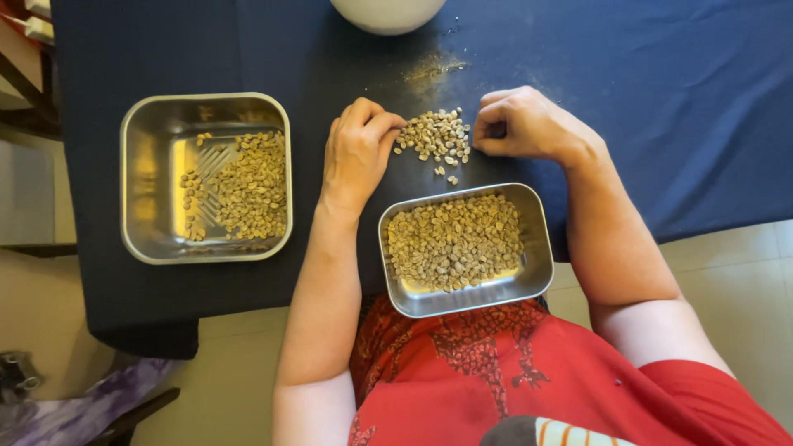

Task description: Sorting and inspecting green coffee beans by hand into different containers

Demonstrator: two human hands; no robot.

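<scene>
A small heap of pale green-tan beans (438,139) lies on the dark blue tablecloth (644,99). My left hand (357,150) rests at the heap's left edge, fingers curled, fingertips touching the beans. My right hand (522,124) sits at the heap's right edge with fingers curled in; whether it pinches a bean is hidden. Just below the heap, a rectangular steel tray (537,272) near my lap is filled with the same beans.
A larger steel tray (140,182) with beans spread over its right half stands at the left. A white round bowl (388,12) sits at the table's far edge. Dusty residue (429,68) marks the cloth. Pale floor tiles lie to both sides.
</scene>
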